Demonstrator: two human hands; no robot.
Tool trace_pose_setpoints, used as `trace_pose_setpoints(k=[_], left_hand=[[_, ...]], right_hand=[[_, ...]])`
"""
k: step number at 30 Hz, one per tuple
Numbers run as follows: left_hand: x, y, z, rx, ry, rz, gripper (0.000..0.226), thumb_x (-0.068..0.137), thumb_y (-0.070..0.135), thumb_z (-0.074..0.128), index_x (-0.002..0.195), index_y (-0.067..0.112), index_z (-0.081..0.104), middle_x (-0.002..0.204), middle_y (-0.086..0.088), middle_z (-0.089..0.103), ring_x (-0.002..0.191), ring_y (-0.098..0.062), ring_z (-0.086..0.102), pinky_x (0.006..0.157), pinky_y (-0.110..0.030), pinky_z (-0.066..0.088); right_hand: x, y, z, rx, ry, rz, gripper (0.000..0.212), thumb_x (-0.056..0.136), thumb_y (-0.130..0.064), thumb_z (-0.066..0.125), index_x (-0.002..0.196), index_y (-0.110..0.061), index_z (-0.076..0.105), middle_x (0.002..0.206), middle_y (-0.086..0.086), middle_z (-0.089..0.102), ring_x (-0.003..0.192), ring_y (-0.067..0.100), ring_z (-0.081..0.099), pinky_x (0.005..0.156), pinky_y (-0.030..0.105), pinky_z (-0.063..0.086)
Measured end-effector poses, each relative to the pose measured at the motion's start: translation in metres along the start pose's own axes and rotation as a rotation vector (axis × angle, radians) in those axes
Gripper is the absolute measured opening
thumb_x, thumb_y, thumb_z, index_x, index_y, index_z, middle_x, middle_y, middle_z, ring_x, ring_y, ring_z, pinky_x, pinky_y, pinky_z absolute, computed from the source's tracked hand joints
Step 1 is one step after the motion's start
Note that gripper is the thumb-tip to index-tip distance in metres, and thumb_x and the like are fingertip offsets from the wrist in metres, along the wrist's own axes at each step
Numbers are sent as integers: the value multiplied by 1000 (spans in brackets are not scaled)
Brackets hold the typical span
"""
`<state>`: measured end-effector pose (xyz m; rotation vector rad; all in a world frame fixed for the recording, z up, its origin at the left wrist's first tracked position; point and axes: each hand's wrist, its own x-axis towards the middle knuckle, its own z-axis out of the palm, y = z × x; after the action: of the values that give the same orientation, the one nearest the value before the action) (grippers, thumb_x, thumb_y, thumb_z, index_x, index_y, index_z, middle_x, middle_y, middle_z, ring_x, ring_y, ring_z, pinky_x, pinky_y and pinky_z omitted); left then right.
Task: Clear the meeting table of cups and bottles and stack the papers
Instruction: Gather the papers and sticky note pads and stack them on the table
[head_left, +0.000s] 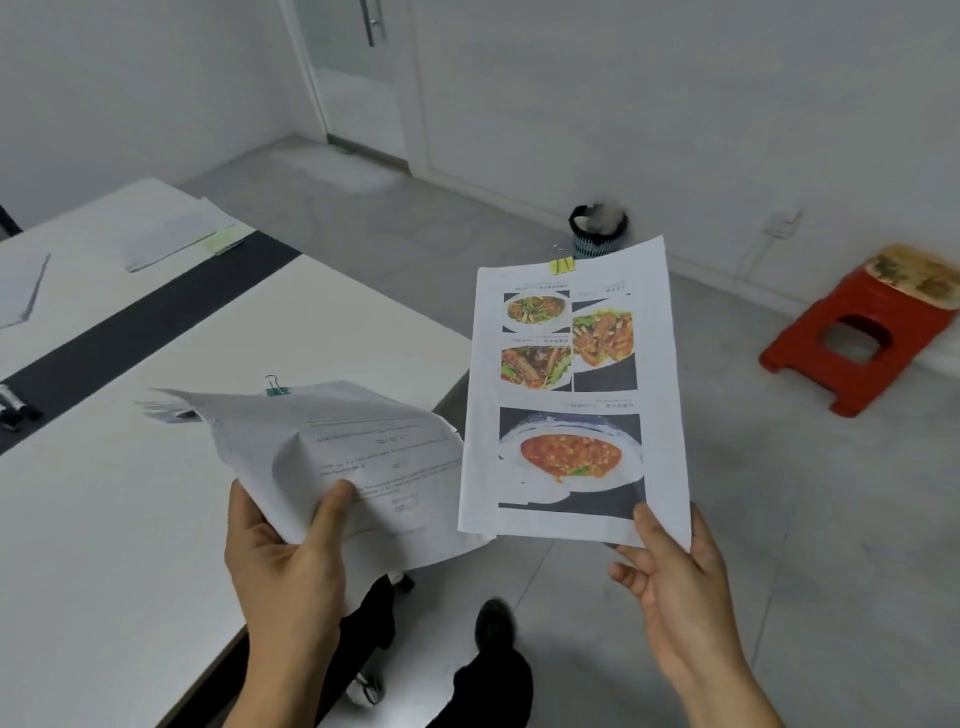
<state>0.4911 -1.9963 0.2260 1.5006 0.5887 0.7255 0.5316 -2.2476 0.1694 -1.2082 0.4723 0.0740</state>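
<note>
The white table (119, 545) ends with its corner just beside the held papers, and open grey floor (779, 519) is seen to its right. A red stool (852, 343) is placed near the wall. A small black waste bin (597, 234) is seen on the floor, filled with crumpled white material. A creased text bundle (353, 457), closed by a green clip (275, 389), is gripped by the left hand (283, 561) above the table edge, thumb on top. A bundle of food photos (571, 395) with a yellow clip (562, 265) is pinched at its lower corner by the right hand (675, 587), over the floor. More sheets (166, 234) are left on the far table part.
</note>
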Motion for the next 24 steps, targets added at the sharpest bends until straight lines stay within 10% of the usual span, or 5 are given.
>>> trace_pose_setpoints(k=[10, 24], left_hand=[[140, -22, 234, -12, -28, -59, 41, 87, 6, 72, 102, 41, 60, 99, 10, 71, 93, -17, 68, 84, -50, 58], [347, -59, 493, 136, -44, -12, 46, 85, -1, 72, 117, 29, 60, 105, 13, 71, 94, -7, 68, 72, -20, 55]], right_hand=[[229, -111, 15, -36, 56, -47, 28, 98, -12, 58, 122, -26, 63, 103, 1, 74, 79, 23, 71, 49, 23, 54], [560, -186, 109, 26, -12, 30, 26, 99, -10, 57, 120, -24, 63, 90, -6, 74, 73, 23, 67, 49, 23, 53]])
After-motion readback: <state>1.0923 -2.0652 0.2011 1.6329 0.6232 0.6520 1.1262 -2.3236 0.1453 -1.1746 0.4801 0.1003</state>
